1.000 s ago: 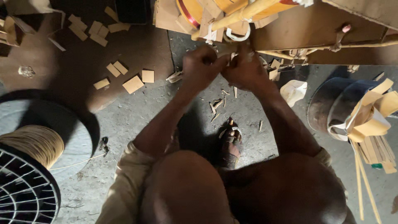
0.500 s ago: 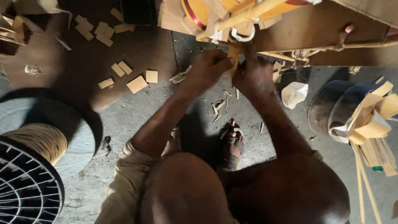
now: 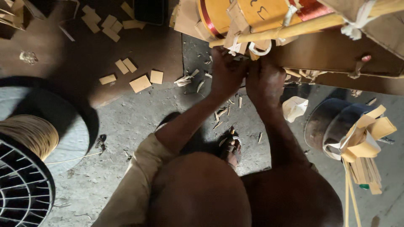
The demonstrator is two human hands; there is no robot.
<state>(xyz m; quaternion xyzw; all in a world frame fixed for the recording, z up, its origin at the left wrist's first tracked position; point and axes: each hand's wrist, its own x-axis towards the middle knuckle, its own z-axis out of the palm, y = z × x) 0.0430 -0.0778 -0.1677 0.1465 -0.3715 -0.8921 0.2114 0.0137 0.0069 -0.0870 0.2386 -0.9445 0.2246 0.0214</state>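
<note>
My left hand (image 3: 227,71) and my right hand (image 3: 266,77) are side by side, both pressed up against a large wound coil wrapped in tan paper (image 3: 252,17). Their fingers close around small paper strips and a white tape loop (image 3: 259,49) under a wooden stick (image 3: 303,27) that lies across the coil. What exactly each hand pinches is hidden by the fingers. My knees fill the bottom of the view, and a sandalled foot (image 3: 231,149) rests on the concrete floor below the hands.
A big spool of tan wire (image 3: 29,134) with a wire fan guard (image 3: 21,189) stands at the left. Cut paper pieces (image 3: 139,82) litter a dark board. A dark bucket with paper strips (image 3: 353,134) stands at the right, and a wooden plank (image 3: 336,63) runs under the coil.
Both hands have moved up and a little right, from below the coil's edge to right against the tape loop and stick. The view has shifted slightly with them.
</note>
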